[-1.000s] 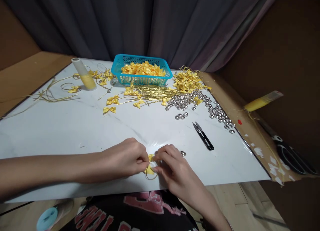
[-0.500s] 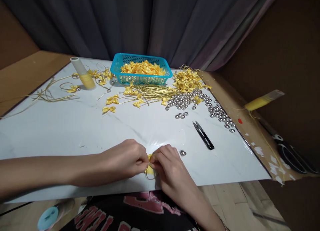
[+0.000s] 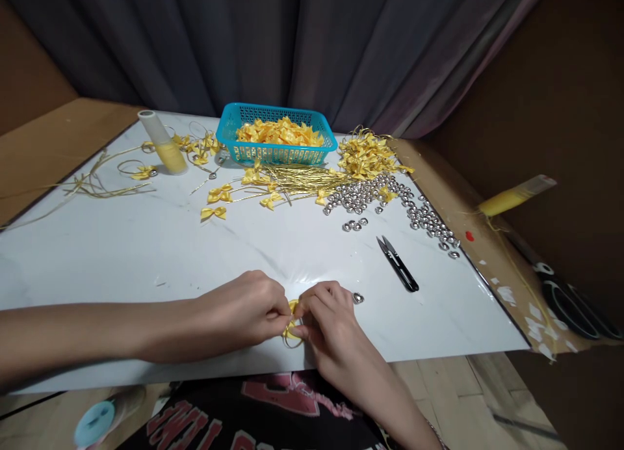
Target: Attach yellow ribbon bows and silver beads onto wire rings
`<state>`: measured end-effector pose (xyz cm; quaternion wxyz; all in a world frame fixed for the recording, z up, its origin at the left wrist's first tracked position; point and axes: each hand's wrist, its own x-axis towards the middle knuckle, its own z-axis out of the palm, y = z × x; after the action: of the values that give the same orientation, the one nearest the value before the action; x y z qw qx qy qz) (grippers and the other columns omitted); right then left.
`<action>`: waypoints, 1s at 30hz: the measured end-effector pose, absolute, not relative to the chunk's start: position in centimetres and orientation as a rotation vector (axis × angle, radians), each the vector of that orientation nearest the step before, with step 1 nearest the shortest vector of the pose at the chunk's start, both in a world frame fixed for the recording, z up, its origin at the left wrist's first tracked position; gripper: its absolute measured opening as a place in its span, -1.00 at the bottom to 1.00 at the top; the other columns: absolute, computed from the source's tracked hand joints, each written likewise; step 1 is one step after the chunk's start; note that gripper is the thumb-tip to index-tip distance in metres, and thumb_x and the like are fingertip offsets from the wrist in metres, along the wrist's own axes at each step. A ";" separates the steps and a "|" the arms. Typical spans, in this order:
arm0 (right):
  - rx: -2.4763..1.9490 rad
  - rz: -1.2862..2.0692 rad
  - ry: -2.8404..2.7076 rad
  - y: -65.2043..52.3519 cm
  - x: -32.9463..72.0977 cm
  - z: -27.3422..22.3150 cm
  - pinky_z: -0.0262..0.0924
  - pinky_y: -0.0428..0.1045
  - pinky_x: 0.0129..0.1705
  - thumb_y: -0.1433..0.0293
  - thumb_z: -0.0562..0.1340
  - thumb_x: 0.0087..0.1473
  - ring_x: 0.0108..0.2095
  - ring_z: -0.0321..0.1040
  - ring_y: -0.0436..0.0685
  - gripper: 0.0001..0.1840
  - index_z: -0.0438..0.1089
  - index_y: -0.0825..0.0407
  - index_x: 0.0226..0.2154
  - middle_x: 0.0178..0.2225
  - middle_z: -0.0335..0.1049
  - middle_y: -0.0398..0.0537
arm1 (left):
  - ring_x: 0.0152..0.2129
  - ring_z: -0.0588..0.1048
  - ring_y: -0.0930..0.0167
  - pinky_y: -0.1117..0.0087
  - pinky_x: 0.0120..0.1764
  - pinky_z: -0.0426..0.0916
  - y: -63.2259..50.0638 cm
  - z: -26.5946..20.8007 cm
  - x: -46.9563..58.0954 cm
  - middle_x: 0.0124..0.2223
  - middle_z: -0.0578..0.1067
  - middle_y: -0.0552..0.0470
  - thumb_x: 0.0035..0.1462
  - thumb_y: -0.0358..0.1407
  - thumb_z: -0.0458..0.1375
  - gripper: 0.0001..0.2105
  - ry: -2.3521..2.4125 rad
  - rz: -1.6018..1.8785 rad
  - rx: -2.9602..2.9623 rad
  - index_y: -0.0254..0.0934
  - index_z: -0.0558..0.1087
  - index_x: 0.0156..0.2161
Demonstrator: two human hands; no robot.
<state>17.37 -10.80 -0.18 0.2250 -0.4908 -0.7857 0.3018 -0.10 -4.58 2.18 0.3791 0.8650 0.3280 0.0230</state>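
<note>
Close to the table's front edge, both hands meet over a small yellow ribbon bow (image 3: 293,330) with a thin gold cord loop hanging below it. My left hand (image 3: 258,308) is closed, its thumb and forefinger pinching the bow's middle from the left. From the right, my right hand (image 3: 329,313) grips the same bow, thumb low and forefinger higher; the fingers hide much of it. A silver heart-shaped bead (image 3: 359,298) lies just beyond the right knuckles. Black thread snips (image 3: 397,263) rest farther right, blades pointing away.
At the back stands a blue basket (image 3: 277,152) of yellow bows. Beside it are a bow pile (image 3: 368,154), gold cords (image 3: 297,178) and many silver beads (image 3: 355,195). A yellow thread spool (image 3: 168,147) stands back left; black scissors (image 3: 568,307) lie at the right edge.
My right thumb and forefinger have parted slightly and show more of the bow. The right hand has shifted a little toward the silver bead. My left hand stays in place.
</note>
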 end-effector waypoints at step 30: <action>-1.272 0.847 -1.908 -11.5 16.8 -0.8 0.01 0.11 -0.15 0.58 0.12 0.09 -0.25 0.26 0.13 -0.81 0.31 -0.04 -0.40 -0.35 0.40 -0.13 | -0.68 0.03 0.58 0.50 -0.59 -0.09 -4.1 2.3 -0.4 -0.66 0.27 0.14 0.01 -0.36 0.02 -0.74 0.872 0.039 2.163 -0.40 0.46 -0.61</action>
<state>16.78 -11.50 -0.78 0.3414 -0.4892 -0.7336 0.3255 -0.38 -4.11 2.28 0.3939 0.8524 0.3435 0.0155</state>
